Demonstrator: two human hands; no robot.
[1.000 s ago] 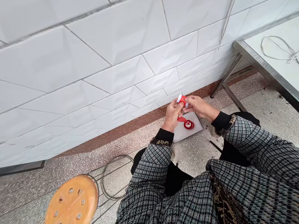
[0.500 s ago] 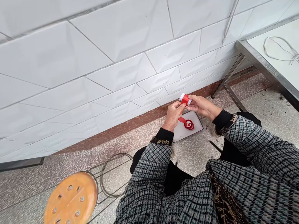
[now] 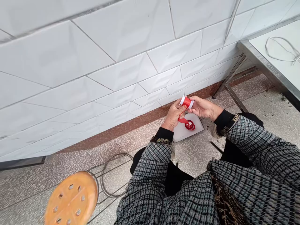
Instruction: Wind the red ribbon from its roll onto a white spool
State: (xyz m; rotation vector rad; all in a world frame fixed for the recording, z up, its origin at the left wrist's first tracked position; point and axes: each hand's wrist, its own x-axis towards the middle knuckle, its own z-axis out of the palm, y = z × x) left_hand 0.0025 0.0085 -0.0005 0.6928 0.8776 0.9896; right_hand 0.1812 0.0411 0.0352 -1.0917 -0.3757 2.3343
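Observation:
Between my two hands is a white spool with red ribbon (image 3: 187,101) wound around its middle, tilted, its white rims showing at both ends. My left hand (image 3: 173,115) is closed on the spool's left side, the thumb pressing on the red winding. The fingers of my right hand (image 3: 202,107) grip the white rim at the other end. A loose length of red ribbon (image 3: 183,120) hangs below my left hand and runs down to a coil of red ribbon (image 3: 190,125). That coil lies on a shallow white tray-like box (image 3: 179,133) on the floor.
A white tiled wall (image 3: 131,72) rises in front. On the right stands a metal-framed table (image 3: 262,57) with a loop of wire (image 3: 278,57) on top. An orange round stool (image 3: 71,200) with holes and a wire rack (image 3: 113,178) are at the lower left.
The spool has turned slightly, showing more of its right rim, and sits a little lower. My left fingers have shifted around it. The ribbon coil below has changed shape slightly.

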